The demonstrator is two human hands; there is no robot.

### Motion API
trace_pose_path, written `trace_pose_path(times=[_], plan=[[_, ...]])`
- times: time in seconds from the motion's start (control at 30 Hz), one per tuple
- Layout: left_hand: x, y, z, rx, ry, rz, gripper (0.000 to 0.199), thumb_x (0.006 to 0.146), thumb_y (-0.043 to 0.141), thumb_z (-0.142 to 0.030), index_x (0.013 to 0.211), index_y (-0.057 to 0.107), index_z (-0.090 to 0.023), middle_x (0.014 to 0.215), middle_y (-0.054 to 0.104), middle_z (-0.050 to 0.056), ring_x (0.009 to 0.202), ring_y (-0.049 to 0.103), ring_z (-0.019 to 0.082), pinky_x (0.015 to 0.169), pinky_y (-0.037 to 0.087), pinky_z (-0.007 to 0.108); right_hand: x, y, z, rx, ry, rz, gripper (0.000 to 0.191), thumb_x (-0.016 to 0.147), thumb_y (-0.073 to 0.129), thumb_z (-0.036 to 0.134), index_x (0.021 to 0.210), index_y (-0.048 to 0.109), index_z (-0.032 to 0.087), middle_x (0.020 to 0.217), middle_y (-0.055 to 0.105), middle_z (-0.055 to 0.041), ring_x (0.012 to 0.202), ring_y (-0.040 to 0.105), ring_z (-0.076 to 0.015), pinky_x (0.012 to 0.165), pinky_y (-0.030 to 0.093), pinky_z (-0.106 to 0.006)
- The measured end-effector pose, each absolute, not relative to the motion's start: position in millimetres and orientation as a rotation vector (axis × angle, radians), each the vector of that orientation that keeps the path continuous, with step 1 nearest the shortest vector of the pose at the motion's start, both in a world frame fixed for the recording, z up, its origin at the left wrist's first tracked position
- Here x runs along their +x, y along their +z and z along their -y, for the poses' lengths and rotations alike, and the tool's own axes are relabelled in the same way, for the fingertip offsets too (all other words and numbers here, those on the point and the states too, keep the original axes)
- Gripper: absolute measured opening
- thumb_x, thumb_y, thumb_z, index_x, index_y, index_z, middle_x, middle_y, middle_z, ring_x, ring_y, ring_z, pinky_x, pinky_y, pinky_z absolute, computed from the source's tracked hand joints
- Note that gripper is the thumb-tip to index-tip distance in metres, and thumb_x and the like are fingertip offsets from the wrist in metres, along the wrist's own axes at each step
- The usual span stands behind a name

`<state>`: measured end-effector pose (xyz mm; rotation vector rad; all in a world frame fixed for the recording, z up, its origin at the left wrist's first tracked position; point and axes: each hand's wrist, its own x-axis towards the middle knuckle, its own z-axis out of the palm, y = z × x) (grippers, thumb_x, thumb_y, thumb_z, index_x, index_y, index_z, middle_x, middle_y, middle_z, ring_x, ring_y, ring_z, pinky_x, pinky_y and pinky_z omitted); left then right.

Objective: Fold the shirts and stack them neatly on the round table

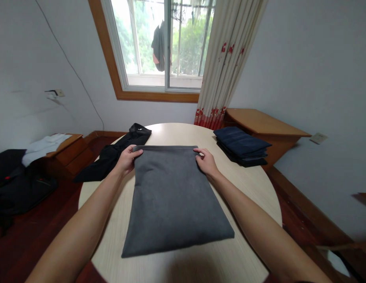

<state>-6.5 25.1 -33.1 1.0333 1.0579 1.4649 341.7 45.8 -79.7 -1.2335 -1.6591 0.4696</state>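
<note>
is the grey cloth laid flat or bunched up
Mostly flat: the grey cloth spreads nearly smooth over the table, left hand and right hand at its far corners. Whether it lies in layers, I can't tell.

Tabletop (112, 230) partly hidden under grey cloth (174, 196), black bag (26, 192) partly past left edge.
</note>
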Motion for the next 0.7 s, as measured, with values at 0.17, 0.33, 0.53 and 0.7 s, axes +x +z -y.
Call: trace_pose_path(times=[0.17,0.33,0.53,0.7], plan=[[-14.3,-59.7,-41.2,1.247,1.461,-1.206,0.044,0.053,0.075,-0.018,0.092,0.055,-0.02,0.107,0.07,0.006,0.098,0.065,0.022,0.085,0.054,0.033,341.1,-79.8,-45.1,-1.283,0.337,1.746,0.04,0.085,0.049,0.012,0.117,0.071,0.016,0.115,0.067,-0.0121,0.107,0.064,-0.0236,0.101,0.051,-0.039],[-8.3,-66.2,-36.4,1.909,1.261,-1.554,0.055,0.065,0.058,-0.01,0.119,0.065,-0.018,0.137,0.06,0.013,0.129,0.055,0.03,0.113,0.041,0.044,331.5,-69.4,-32.7,-1.626,0.167,1.931,0.041,0.088,0.049,0.01,0.121,0.072,0.014,0.123,0.064,-0.0168,0.109,0.063,-0.0277,0.102,0.048,-0.039],[31.2,-65.1,-9.5,2.346,0.747,-1.713,0.043,0.093,0.051,-0.034,0.131,0.066,-0.025,0.159,0.044,0.01,0.149,0.033,0.035,0.122,0.018,0.058,315.4,-67.3,-17.9,-1.603,-0.031,2.205,0.042,0.1,0.05,0.033,0.139,0.062,0.024,0.152,0.048,-0.0155,0.139,0.042,-0.0355,0.112,0.035,-0.052],[25.8,-80.4,-13.2,2.214,0.519,-1.881,0.058,0.094,0.049,-0.055,0.143,0.057,-0.027,0.164,0.034,0.014,0.153,0.023,0.04,0.118,0.014,0.067,326.4,-85.8,-25.6,-1.749,0.175,2.128,0.051,0.1,0.048,0.05,0.145,0.055,0.026,0.154,0.047,-0.0149,0.142,0.039,-0.0366,0.113,0.032,-0.055]])
